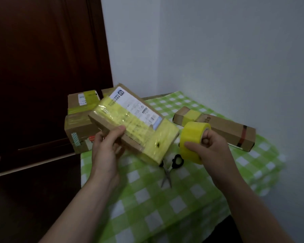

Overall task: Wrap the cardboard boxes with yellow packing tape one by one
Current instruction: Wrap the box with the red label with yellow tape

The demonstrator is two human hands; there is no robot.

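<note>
On the box [112, 123] you hold in your left hand [105, 148], the white shipping label [139, 107] has a round blue logo and lines of fine print, all too small and blurred to read. On the long box [230, 131] to your right, the dark printed characters [207, 119] are illegible. The small label [81, 99] on the rear box [74, 102] is unreadable too.

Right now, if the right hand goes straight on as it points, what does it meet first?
Probably the box in the left hand; the tape roll in the right hand would touch first. Depth unclear.
</note>
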